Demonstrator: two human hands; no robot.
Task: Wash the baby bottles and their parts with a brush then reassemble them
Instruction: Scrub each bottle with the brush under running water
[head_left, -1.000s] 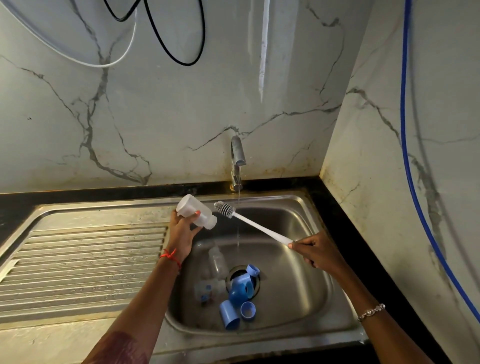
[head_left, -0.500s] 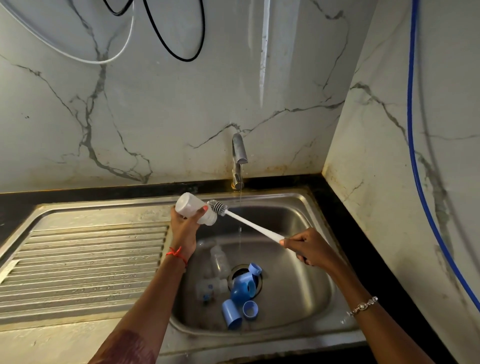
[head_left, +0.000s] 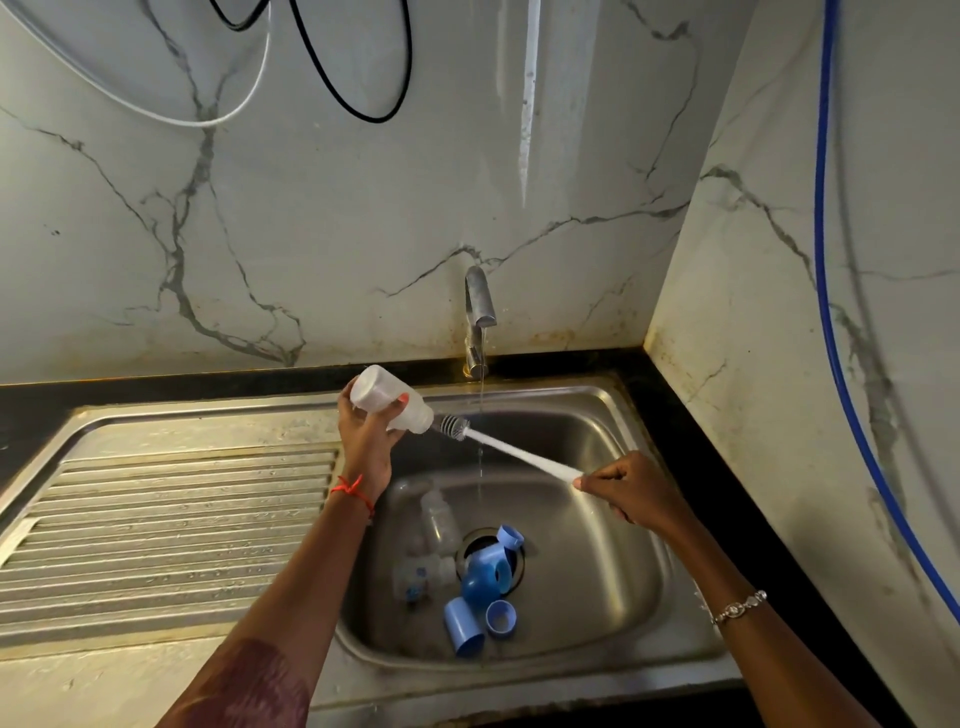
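My left hand (head_left: 367, 441) grips a clear baby bottle (head_left: 387, 399) on its side above the sink's left rim, its mouth facing right. My right hand (head_left: 626, 491) holds the white handle of a bottle brush (head_left: 511, 451); the grey bristle head is at the bottle's mouth, partly inside. In the sink basin (head_left: 597, 545) lie two more clear bottles (head_left: 439, 519), (head_left: 421, 574) and several blue caps and rings (head_left: 485, 577) around the drain.
The tap (head_left: 479, 317) runs a thin stream into the basin, just right of the bristles. A ribbed steel drainboard (head_left: 171, 519) lies to the left. Marble walls close in behind and on the right, with a blue hose (head_left: 831, 338) hanging there.
The brush head moved left from beside the bottle to its mouth and has begun entering. Both hands shifted slightly left with it.
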